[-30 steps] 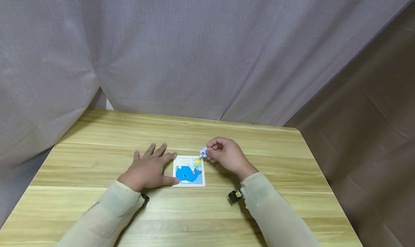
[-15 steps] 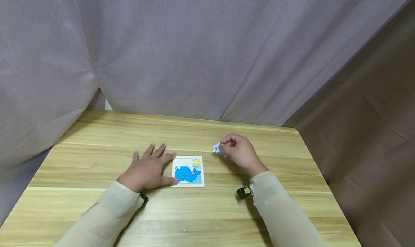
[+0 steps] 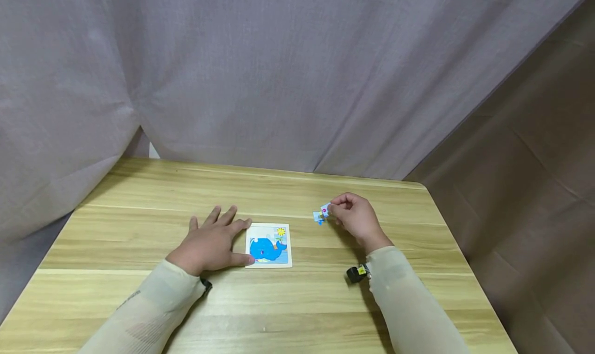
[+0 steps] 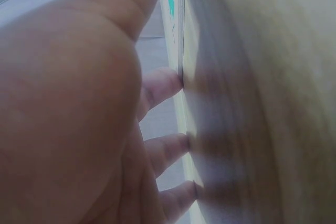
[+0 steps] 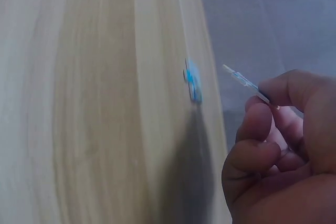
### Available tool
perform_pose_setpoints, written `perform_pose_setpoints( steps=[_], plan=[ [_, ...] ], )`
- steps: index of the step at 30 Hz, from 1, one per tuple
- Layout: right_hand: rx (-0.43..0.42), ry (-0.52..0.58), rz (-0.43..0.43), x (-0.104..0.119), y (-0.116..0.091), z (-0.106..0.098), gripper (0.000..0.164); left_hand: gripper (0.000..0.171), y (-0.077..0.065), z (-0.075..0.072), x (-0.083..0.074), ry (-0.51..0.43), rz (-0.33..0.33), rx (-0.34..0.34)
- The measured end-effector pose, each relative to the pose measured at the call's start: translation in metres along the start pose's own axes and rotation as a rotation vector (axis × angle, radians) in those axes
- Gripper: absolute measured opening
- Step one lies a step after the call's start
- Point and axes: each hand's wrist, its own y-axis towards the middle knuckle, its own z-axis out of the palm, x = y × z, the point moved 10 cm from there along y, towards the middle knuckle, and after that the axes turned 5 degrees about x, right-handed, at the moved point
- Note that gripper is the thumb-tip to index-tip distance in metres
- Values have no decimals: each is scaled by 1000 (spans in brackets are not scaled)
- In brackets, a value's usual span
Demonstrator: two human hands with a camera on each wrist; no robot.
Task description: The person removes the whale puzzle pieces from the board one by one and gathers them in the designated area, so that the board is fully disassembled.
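Observation:
A square jigsaw puzzle board (image 3: pixel 267 265) with a white rim, a blue whale and a yellow sun lies flat on the table. Its upper-left part shows bare backing. My left hand (image 3: pixel 206 246) rests spread out beside it, thumb and index fingertip on its left edge. My right hand (image 3: pixel 358 218) pinches a light-blue puzzle piece (image 5: pixel 242 80) with a pink swirl between thumb and index finger, raised off the table. Another puzzle piece (image 5: pixel 192 80), pale with blue, lies on the table just below and left of the held one; in the head view the held piece partly overlaps it.
The wooden table (image 3: pixel 279 312) runs back to a grey curtain (image 3: pixel 232 85). A darker curtain (image 3: pixel 525 199) hangs along the right side. A black wrist camera (image 3: pixel 356 274) sticks out from the right sleeve, close over the table.
My right hand has carried the pinched puzzle piece rightward, away from the board's upper-right corner. The piece lying on the table has come into sight. My left hand stays in place.

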Motion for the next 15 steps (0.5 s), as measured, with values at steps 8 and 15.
perform_pose_setpoints(
  steps=[8, 15],
  plan=[
    [-10, 35, 61, -18, -1, -11, 22, 99, 1, 0, -1, -3, 6, -9],
    [-5, 16, 90, -31, -4, -16, 22, 98, 0, -1, -1, 1, 5, -10]
  ],
)
